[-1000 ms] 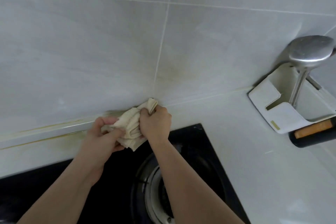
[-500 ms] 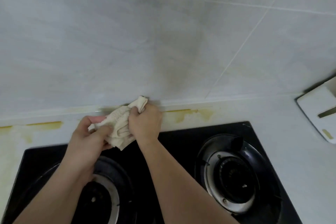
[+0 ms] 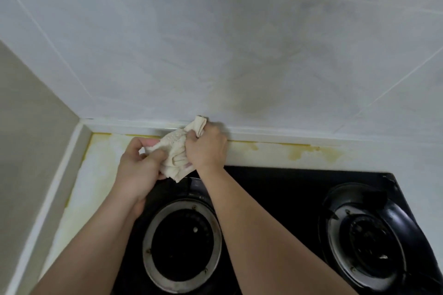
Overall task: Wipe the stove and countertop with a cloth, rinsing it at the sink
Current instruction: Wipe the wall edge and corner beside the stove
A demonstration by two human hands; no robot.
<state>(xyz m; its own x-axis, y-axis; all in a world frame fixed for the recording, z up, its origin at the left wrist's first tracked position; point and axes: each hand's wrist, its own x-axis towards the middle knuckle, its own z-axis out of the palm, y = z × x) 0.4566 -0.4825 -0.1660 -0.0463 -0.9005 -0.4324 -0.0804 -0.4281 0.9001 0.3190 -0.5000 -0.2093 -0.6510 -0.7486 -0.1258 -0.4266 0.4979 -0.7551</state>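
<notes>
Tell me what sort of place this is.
Most likely a home kitchen: a black two-burner gas stove set into a stained countertop, against a tiled wall.

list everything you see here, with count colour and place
cloth: 1, cream, bunched between both hands above the stove's back edge
stove: 1, black glass, bottom centre to right
burners: 2, dark with metal rings, left one between the forearms, right one at the right edge
countertop: 1, white, around the stove
stains: several patches, yellow, on the countertop strip behind and left of the stove
wall tiles: several, pale grey, behind the stove, with a brownish smudge
side wall: 1, beige, far left
left hand: 1, grips the cloth's lower left
right hand: 1, grips the cloth's upper right
</notes>
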